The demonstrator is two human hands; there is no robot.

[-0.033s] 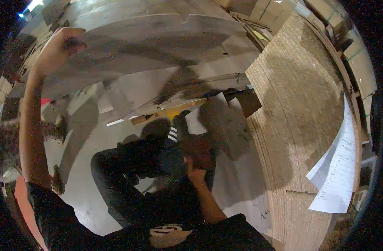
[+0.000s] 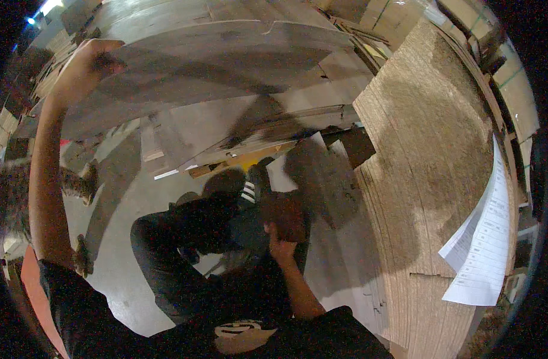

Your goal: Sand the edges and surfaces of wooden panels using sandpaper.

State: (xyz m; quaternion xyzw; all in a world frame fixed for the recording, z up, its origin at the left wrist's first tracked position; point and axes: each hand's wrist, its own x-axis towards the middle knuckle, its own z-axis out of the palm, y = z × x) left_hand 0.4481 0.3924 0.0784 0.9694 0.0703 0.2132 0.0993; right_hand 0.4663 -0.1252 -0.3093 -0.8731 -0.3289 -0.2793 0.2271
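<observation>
A large grey-brown panel (image 2: 226, 66) spans the far side, with a small notch in its far edge. My left hand (image 2: 88, 63) reaches up to the panel's left end, its fingers curled over the edge. Low in the middle, in front of my body, my right hand (image 2: 281, 244) is closed on a dark reddish-brown block (image 2: 286, 216). Shadow hides what kind of block it is. Below the panel lie more flat boards (image 2: 190, 128), in a stack. My dark shoe with white stripes (image 2: 248, 191) stands just beyond the block.
At right rises a tall stack of particle boards (image 2: 417, 167), with printed paper sheets (image 2: 480, 257) on its outer side. Cardboard boxes (image 2: 513, 90) line the far right. Another person's feet (image 2: 85, 185) seem to show at left. An orange-red panel (image 2: 36, 299) stands at lower left.
Very little differs. The reddish-brown block in my right hand shows with a sharper outline, and the view has shifted slightly. My left hand stays on the panel's edge.
</observation>
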